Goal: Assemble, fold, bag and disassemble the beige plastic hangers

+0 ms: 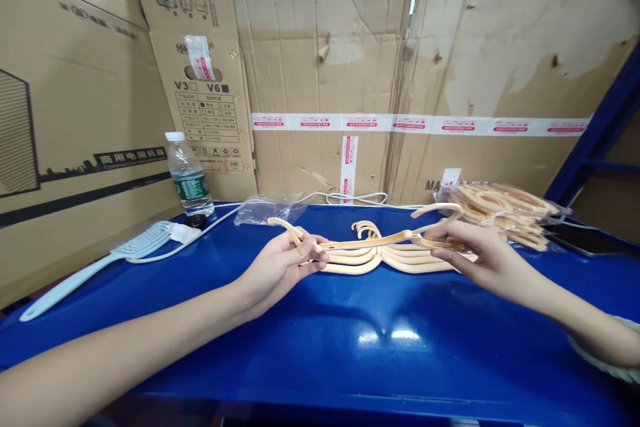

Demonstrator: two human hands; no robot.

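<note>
Between my hands, above the blue table point(350, 347), is a peach-coloured plastic hanger point(370, 240) with a jointed arm and a curved hook. My left hand point(285, 263) pinches its left end, where a short curved piece sticks up past the fingers. My right hand point(470, 253) is closed on its right part, just under the hook. Right behind and below lies a row of several matching hangers point(355, 269), their hooks pointing to the back. The fingers cover parts of the held hanger.
A plastic-wrapped bundle of hangers point(500, 207) lies at the back right beside a dark flat device point(583, 240). At the left are a water bottle point(190, 177), a pale blue hairbrush point(107, 260) and a white cable point(200, 235). Clear film point(270, 210) lies behind. Cardboard point(320, 73) walls the back.
</note>
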